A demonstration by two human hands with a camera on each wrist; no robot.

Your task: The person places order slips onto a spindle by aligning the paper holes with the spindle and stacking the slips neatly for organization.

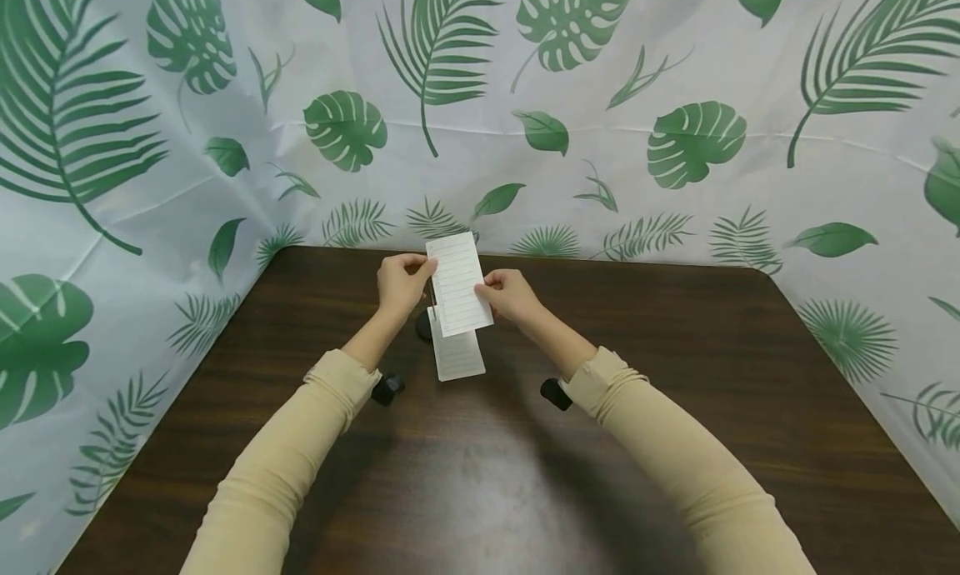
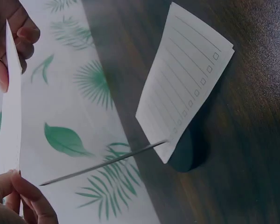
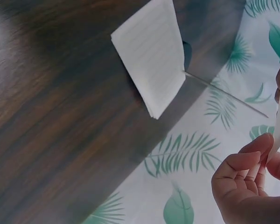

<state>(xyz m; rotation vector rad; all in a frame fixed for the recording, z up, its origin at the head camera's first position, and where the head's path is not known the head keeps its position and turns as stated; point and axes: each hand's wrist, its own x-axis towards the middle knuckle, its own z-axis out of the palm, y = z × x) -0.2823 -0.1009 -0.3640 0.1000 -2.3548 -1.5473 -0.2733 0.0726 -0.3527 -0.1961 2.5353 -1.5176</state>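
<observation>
Both hands hold a lined white paper sheet (image 1: 461,287) up over the table. At its left edge, near the top, my left hand (image 1: 401,285) pinches it between thumb and fingers; my right hand (image 1: 512,294) pinches the right edge. Below stands a paper spike with a dark round base (image 2: 183,151) and a thin metal rod (image 2: 102,164). Several similar sheets (image 2: 184,84) with lines and small checkboxes are stuck on the rod near one end, lying tilted over the base. In both wrist views the held sheet appears nearly edge-on, apart from the rod's tip.
The dark wooden table (image 1: 480,450) reaches back to a white curtain (image 1: 465,167) printed with green leaves. A small black device sits at the left wrist (image 1: 387,389), and another (image 1: 556,393) at the right.
</observation>
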